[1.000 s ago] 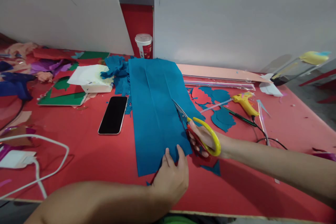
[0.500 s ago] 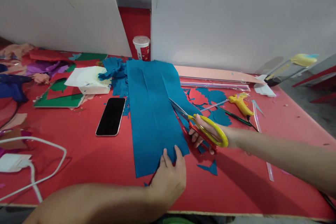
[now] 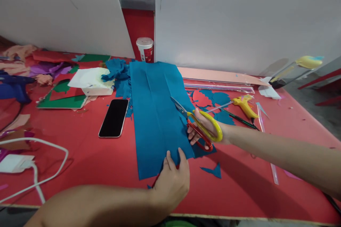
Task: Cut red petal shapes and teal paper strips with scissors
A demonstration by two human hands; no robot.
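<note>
A large sheet of blue crepe paper [image 3: 151, 113], creased lengthwise, lies on the red table. My left hand [image 3: 173, 177] grips its near edge, two fingertips on top and the thumb hidden. In my right hand [image 3: 198, 127] are scissors [image 3: 205, 127] with one yellow and one red handle. Their blades look nearly together and point up and left over the right part of the sheet. Beneath the right hand lies a blue flap of paper [image 3: 204, 149], and a small blue scrap [image 3: 213, 170] is just nearer to me.
A phone [image 3: 113, 118] lies left of the sheet. Right of it are blue and red paper cutouts [image 3: 201, 98] and a yellow glue gun [image 3: 245, 106]. A lidded cup [image 3: 145, 49] stands behind, by the white panels [image 3: 239, 17]. A white cable [image 3: 64, 163] loops at the left.
My right hand with the scissors has shifted slightly left over the sheet. More of the blue flap shows below it. The left hand has stayed in place on the edge.
</note>
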